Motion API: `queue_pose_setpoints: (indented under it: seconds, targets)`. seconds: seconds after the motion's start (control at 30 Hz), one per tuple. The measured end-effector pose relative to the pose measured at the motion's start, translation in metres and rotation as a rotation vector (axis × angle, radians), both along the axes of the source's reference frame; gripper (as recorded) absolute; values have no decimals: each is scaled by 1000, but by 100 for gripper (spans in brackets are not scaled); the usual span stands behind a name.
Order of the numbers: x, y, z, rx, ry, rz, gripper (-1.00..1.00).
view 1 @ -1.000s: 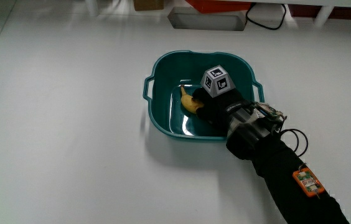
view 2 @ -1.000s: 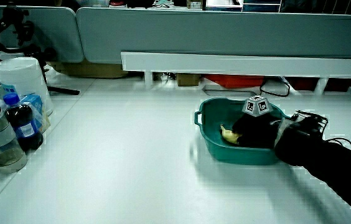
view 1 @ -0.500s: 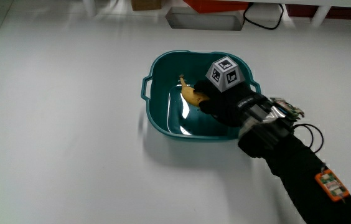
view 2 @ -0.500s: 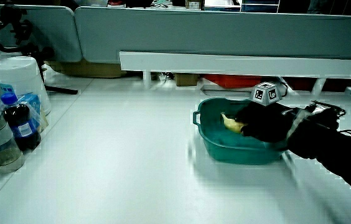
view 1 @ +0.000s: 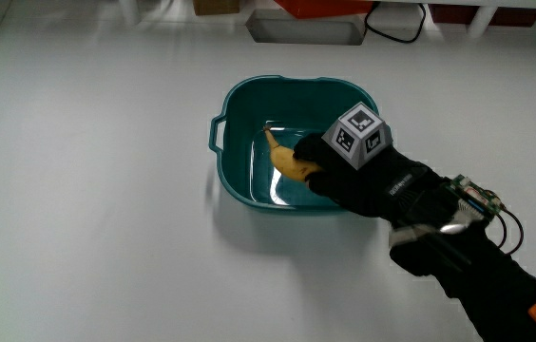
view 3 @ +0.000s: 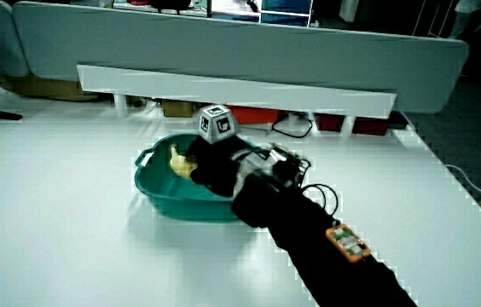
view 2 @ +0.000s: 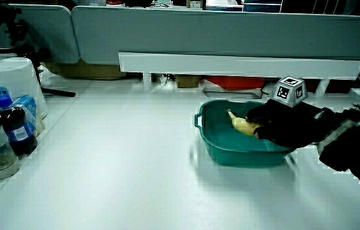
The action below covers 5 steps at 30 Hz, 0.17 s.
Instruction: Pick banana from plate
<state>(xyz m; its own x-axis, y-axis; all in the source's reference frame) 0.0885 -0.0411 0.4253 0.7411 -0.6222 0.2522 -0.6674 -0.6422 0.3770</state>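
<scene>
Hand [view 1: 358, 171] w/ fingers closed on banana [view 1: 285, 160], held over teal basin [view 1: 239, 185], above its floor.

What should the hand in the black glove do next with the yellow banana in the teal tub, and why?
Probably lift a little higher. The hand in the black glove is closed on the yellow banana, but in a side view the banana sits only about level with the rim of the teal plastic tub. Rising straight up first should carry it clear of the rim before any move away.

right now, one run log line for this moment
hand: over basin | grip: shut on banana | banana: lifted, clear of basin floor | table: basin only nearby
</scene>
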Motion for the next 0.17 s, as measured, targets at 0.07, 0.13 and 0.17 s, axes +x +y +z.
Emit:
queue_pose_setpoints:
  seconds: [0.07, 0.13, 0.17]
  targets:
    - [0, 6, -8, 24, -18, -14, 100]
    - [3, 12, -13, 37, -35, -20, 100]
    - [4, 15, -15, 43, -44, -23, 100]
